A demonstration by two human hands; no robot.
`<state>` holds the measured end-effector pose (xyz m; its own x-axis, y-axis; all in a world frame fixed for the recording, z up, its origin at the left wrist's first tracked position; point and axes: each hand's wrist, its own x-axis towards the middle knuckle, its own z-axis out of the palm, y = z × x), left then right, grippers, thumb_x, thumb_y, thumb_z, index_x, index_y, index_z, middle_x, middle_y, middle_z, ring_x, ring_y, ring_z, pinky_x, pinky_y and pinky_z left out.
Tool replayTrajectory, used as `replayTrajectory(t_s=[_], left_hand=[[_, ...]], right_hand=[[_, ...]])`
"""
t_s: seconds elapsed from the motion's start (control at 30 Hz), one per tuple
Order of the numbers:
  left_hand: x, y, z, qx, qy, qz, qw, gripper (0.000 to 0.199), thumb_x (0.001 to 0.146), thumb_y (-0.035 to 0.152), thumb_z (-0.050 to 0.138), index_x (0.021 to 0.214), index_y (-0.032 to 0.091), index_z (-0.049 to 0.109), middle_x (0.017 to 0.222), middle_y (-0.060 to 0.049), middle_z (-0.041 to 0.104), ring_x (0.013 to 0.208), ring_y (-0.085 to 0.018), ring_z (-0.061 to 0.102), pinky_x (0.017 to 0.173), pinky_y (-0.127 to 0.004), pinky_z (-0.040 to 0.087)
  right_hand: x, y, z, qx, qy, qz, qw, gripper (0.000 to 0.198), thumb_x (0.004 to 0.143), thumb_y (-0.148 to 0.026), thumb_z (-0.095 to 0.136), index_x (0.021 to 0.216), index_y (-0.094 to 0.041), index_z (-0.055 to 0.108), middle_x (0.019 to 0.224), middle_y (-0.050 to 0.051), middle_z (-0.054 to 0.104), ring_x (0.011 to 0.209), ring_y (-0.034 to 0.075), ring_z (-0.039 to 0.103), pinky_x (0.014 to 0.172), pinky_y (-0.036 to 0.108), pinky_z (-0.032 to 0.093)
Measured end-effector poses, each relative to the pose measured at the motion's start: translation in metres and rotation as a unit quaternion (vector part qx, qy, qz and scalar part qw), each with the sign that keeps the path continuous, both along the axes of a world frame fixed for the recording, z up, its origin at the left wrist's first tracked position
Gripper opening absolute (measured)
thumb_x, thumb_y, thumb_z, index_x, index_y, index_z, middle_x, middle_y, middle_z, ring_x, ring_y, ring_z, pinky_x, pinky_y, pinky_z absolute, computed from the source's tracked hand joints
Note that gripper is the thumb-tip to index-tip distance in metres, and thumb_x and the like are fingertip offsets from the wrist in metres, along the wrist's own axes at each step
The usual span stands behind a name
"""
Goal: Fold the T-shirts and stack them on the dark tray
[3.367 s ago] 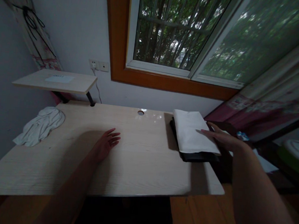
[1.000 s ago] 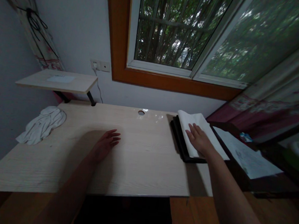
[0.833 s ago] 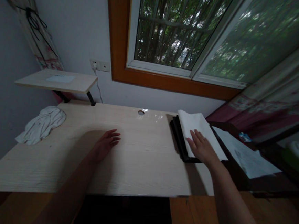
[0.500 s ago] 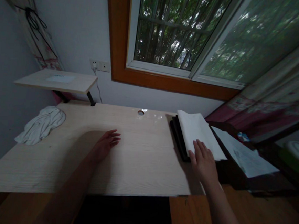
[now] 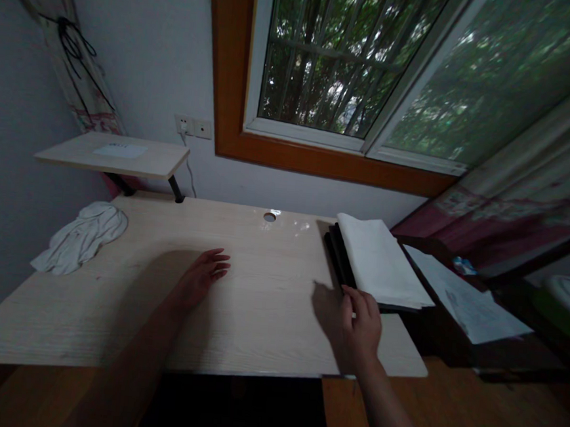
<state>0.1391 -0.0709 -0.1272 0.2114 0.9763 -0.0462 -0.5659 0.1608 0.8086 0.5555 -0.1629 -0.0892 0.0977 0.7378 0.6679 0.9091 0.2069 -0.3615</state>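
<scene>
My left hand (image 5: 199,279) hovers low over the desk's middle-left, its fingers loosely spread and nothing in them. At the near left corner of a stack, my right hand (image 5: 362,321) has its fingers bent and the thumb a little apart. Nothing shows in its grasp; whether the fingertips touch the stack is unclear. The stack is a folded white sheet, perhaps cloth (image 5: 377,260), lying on black folded items (image 5: 340,254) at the desk's right side. Both hands cast shadows on the pale wooden desk (image 5: 263,304).
A crumpled white cloth (image 5: 80,237) lies at the desk's left edge. Behind it stands a small raised shelf (image 5: 155,162) with a paper label. To the right, a dark side table carries a printed sheet (image 5: 466,297). A cable hole (image 5: 269,217) is near the wall.
My right hand has slid off the white sheet, moving left and toward me to the stack's near corner. My left hand keeps its place. The view has shifted slightly.
</scene>
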Motion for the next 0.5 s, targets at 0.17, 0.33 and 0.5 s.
replayTrajectory(t_s=[0.17,0.33,0.5], left_hand=[[-0.001,0.000,-0.002,-0.003,-0.009,0.005,1.000,0.041,0.086,0.022,0.074,0.126,0.023,0.069,0.125,-0.008,0.072,0.108,-0.019,0.071,0.097,-0.034,0.053],[-0.001,0.001,0.000,-0.012,-0.011,0.020,1.000,0.039,0.086,0.022,0.073,0.125,0.022,0.069,0.123,-0.008,0.073,0.105,-0.019,0.072,0.096,-0.034,0.054],[-0.001,0.003,0.003,-0.029,-0.023,0.043,0.998,0.035,0.085,0.024,0.074,0.120,0.022,0.070,0.117,-0.007,0.074,0.100,-0.017,0.072,0.091,-0.032,0.056]], right_hand=[[-0.046,0.025,-0.004,-0.100,0.034,0.091,0.990,0.031,0.099,-0.024,0.043,0.115,-0.024,0.069,0.107,0.010,0.069,0.101,0.026,0.067,0.091,0.040,0.054],[-0.074,0.050,-0.023,-0.146,0.036,0.147,0.978,0.029,0.099,-0.022,0.045,0.113,-0.023,0.070,0.105,0.008,0.071,0.098,0.023,0.069,0.089,0.036,0.055],[-0.077,0.053,-0.033,-0.176,0.015,0.145,0.974,0.026,0.098,-0.020,0.047,0.110,-0.024,0.070,0.106,0.007,0.071,0.098,0.023,0.069,0.091,0.036,0.055]])
